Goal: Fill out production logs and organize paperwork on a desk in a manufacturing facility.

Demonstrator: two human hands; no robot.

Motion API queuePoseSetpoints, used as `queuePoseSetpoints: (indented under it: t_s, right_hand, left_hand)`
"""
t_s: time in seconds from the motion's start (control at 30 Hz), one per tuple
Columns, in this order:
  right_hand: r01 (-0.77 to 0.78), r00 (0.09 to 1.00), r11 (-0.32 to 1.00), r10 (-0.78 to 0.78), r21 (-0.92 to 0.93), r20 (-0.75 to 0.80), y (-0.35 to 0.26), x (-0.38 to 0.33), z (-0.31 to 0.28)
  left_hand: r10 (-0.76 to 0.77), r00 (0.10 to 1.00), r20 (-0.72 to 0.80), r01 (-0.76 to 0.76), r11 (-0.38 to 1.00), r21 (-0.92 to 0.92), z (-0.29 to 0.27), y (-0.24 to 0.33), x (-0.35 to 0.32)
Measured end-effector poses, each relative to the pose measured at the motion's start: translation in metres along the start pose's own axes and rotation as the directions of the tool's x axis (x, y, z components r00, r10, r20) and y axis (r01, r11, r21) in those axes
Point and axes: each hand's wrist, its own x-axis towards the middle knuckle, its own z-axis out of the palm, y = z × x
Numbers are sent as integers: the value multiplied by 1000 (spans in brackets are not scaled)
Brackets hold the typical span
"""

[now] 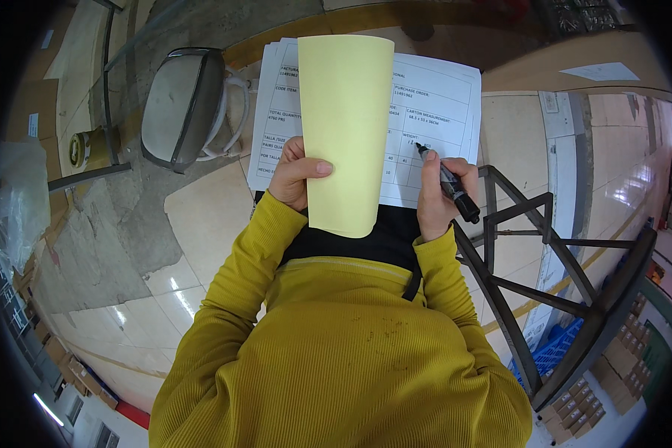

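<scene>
White forms point(440, 78) by my lap, yellow sheet point(343, 112) curled over the middle. L hand point(295, 175) pinches its edge, thumb on top; R hand point(433, 201)'s closed round a black marker point(452, 185), tip at the form. Prob filling a box rn; next stroke needs steady paper imo.

Even indoor light, the fisheye view darkening to black around
White glare streaks the glossy beige floor tiles point(153, 319); a glowing white tube lamp point(48, 409) shows lower left; straight edges bow, periphery softens
</scene>
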Motion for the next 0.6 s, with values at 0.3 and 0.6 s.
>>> queuePoseSetpoints:
  t_s: [0.3, 0.6]
  right_hand:
    - [-29, 1000, 1000, 29, -5, 0, 1, 1, 0]
    - [-11, 1000, 999, 10, -31, -23, 2, 1, 0]
  left_hand:
    - [1, 1000, 12, -1, 1000, 4, -1, -1, 1]
    - [2, 1000, 2, -2, 1000, 20, 3, 1, 0]
